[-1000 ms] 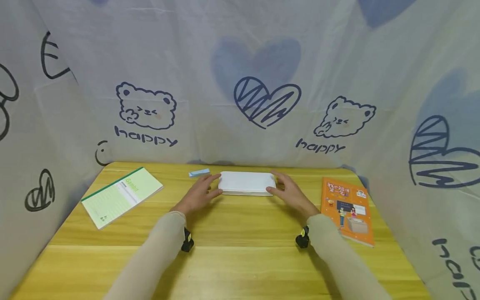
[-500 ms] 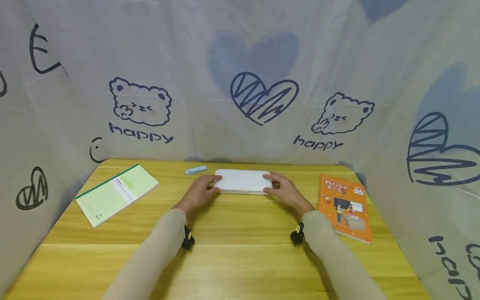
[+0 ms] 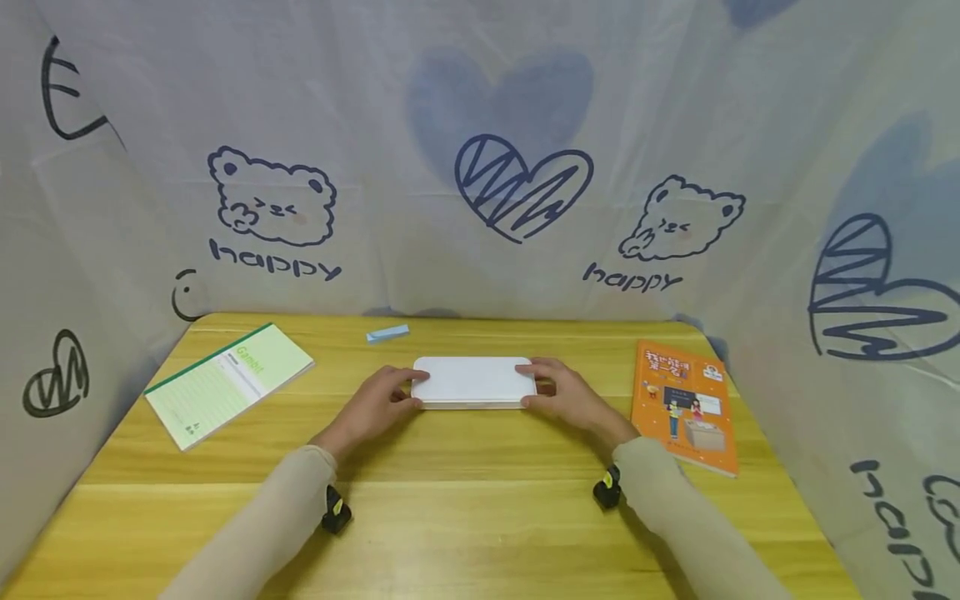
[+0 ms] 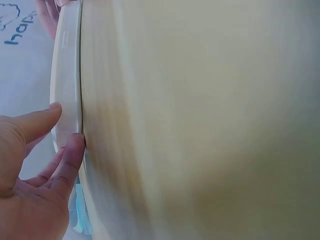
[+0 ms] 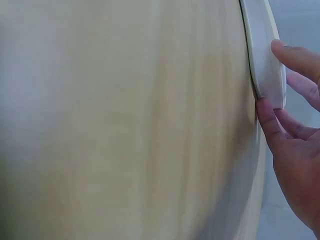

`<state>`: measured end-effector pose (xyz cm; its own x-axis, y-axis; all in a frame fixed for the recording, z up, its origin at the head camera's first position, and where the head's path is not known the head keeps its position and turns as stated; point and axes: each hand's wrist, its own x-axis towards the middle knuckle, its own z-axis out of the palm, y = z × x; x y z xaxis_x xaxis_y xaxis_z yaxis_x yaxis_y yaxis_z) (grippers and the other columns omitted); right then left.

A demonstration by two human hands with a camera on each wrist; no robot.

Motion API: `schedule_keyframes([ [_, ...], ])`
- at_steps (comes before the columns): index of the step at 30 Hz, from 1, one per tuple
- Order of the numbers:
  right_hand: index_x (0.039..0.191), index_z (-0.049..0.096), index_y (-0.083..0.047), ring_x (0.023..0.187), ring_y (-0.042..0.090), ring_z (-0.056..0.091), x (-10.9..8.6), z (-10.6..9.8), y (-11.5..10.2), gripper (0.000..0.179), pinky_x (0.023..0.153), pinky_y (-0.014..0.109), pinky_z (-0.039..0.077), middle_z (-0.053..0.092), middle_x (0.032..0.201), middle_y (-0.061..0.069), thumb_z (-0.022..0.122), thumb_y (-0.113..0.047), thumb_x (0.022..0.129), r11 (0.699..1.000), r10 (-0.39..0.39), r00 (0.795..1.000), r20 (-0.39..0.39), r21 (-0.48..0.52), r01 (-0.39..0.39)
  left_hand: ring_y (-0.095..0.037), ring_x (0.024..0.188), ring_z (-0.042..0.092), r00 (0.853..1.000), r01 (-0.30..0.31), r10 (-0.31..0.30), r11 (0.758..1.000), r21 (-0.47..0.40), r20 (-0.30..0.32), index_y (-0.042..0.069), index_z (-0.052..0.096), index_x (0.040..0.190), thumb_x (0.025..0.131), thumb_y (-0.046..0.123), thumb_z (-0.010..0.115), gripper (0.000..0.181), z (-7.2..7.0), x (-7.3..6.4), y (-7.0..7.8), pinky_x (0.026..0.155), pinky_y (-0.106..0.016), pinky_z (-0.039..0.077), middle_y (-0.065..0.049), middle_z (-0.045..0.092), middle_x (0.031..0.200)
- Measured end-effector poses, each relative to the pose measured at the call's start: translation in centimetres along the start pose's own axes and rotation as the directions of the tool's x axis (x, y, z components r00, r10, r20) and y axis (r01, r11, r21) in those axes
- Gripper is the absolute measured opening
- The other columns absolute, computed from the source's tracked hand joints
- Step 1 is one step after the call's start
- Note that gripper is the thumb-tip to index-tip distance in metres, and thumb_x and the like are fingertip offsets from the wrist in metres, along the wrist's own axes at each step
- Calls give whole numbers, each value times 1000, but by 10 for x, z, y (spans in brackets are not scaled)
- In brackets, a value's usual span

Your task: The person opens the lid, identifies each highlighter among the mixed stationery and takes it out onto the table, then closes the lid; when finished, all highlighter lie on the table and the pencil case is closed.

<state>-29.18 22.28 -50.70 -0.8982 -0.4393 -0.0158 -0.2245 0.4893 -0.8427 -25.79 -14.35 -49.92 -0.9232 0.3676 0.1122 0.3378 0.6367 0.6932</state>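
Observation:
A flat white case (image 3: pixel 474 379) with rounded corners lies lengthwise across the wooden table, past its middle. My left hand (image 3: pixel 371 408) grips the left end, with some fingertips on the top and the thumb low at the near side. At the opposite end my right hand (image 3: pixel 570 398) holds the case the same way. In the left wrist view the case's side (image 4: pixel 67 75) shows a small raised tab, and fingers press its edge close to the tabletop. The right wrist view has fingers at the rounded corner of the case (image 5: pixel 265 60).
A small light-blue strip (image 3: pixel 387 333) lies behind the case, to its left. The green notebook (image 3: pixel 230 386) rests at the table's left, and an orange book (image 3: pixel 684 407) at the right beside my forearm. A printed curtain (image 3: pixel 405 208) hangs around the wooden table (image 3: pixel 480 517).
My fingers have closed in on both ends of the white case. Both hands have drawn it toward me, away from the blue strip. The head view has tilted slightly.

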Motion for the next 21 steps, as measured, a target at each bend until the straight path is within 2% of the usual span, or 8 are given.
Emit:
schedule_keyframes([
  [7,156,60,-9,143,46,56,-22,9,-7,62,118,54,52,36,171,27,83,-20,99,997,-23,999,26,-73,24,-26,105,71,999,-6,7,1000,-16,33,6,68,145,104,12,76,42,-4,-27,4,98,-48,62,-20,66,127],
  [13,157,60,-11,139,43,61,-40,15,-13,63,118,56,52,36,171,26,83,-24,100,996,-27,999,41,-86,31,-22,101,72,999,-16,17,1000,-19,40,8,70,143,102,12,77,41,-5,-44,9,94,-46,63,-16,65,119],
  [18,154,63,-13,140,42,61,-49,20,-16,60,119,58,50,39,168,25,83,-27,99,993,-47,998,39,-109,51,-18,101,70,999,-14,15,1000,-28,44,10,70,143,102,13,78,42,-4,-55,12,91,-38,62,-15,65,122],
  [21,153,64,-14,141,43,59,-52,21,-17,60,119,58,50,41,168,24,84,-28,99,992,-56,998,39,-113,60,-19,103,70,999,-4,5,999,-36,43,10,70,144,101,15,80,44,-5,-60,12,92,-39,62,-17,63,130],
])
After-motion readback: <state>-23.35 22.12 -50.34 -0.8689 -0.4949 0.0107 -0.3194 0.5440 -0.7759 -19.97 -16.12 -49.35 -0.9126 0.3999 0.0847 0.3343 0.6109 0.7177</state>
